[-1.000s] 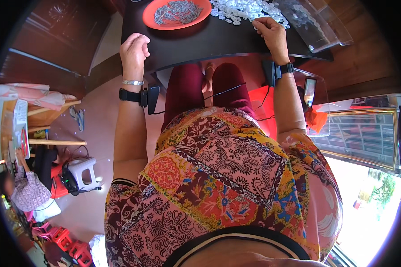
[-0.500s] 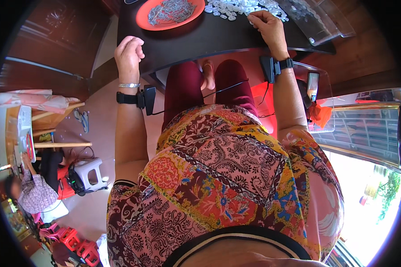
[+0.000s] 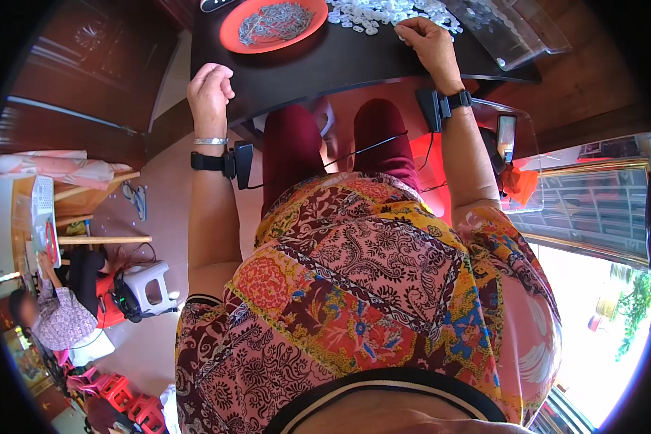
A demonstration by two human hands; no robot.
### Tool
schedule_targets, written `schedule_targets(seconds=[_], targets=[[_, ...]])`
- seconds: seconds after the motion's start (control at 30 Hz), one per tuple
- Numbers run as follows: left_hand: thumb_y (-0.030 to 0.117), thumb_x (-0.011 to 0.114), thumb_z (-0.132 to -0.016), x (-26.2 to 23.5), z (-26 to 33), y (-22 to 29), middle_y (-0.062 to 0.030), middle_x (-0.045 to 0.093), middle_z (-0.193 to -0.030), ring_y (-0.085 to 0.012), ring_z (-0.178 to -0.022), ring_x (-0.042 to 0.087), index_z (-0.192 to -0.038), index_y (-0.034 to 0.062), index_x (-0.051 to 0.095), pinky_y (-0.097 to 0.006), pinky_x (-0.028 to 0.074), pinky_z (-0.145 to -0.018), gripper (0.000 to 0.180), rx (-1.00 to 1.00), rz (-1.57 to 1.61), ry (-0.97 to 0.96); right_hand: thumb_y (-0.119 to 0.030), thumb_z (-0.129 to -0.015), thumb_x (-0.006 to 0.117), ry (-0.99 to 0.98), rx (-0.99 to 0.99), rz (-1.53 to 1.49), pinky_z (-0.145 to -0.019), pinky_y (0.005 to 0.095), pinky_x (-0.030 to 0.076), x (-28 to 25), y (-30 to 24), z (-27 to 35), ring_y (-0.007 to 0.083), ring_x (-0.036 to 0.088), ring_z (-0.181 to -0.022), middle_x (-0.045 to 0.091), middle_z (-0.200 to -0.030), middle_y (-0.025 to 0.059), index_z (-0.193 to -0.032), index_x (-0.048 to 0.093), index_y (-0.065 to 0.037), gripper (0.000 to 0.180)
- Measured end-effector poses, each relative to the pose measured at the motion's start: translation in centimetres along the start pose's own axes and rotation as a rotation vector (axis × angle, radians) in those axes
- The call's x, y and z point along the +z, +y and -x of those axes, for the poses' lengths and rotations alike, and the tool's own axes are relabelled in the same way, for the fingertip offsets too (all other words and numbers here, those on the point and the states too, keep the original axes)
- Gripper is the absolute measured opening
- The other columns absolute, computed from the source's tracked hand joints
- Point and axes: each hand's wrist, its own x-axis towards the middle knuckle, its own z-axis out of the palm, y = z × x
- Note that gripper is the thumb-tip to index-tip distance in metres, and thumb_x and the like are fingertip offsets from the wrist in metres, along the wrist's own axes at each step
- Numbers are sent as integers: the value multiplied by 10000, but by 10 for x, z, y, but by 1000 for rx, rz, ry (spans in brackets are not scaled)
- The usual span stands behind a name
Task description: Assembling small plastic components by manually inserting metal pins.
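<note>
Both hands have slid lower: left hand (image 3: pixel 210 90) curled loosely on the table (image 3: pixel 354 61) edge; right hand (image 3: pixel 428 42) clenched by white pieces (image 3: pixel 383 12).

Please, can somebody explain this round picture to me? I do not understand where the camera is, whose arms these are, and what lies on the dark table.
The camera sits on a person's head and looks straight down, so you see their patterned shirt below and both forearms reaching up to a dark table. The wide lens bends everything into a circle. Each wrist wears a black band with a small box. The left hand rests, loosely curled, at the table's near edge, and nothing shows in its grip. The right hand is closed beside a heap of small white pieces; whether it holds one I cannot tell. An orange plate carries small grey pieces. A clear plastic tray lies to the right.
</note>
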Motion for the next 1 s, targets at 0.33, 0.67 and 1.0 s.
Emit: schedule_targets(seconds=[0.33, 0.67, 1.0], targets=[[128, 568, -802, 0, 3, 4, 22, 473, -557, -64, -484, 444, -712, 44, 604, -206, 313, -448, 128, 10, -6, 11, -210, -861, 666, -3, 5, -24, -625, 193, 444, -3, 0, 0, 44, 545, -679, 650, -764, -23, -975, 700, -50, 200], [131, 569, -810, -1, 4, 6, 19, 473, -558, -66, -494, 448, -719, 40, 606, -205, 317, -459, 134, 11, -25, 4, -219, -862, 670, -1, -25, -15, -630, 193, 443, -1, 0, 2, 44, 546, -678, 649, -761, -23, -982, 701, -52, 207], [136, 577, -809, 0, 3, 7, 15, 478, -563, -67, -503, 454, -725, 37, 604, -203, 318, -464, 132, 38, -31, -3, -189, -837, 666, 2, 82, -45, -581, 266, 446, -5, -30, 6, 114, 565, -638, 630, -699, 42, -868, 663, 0, 191]])
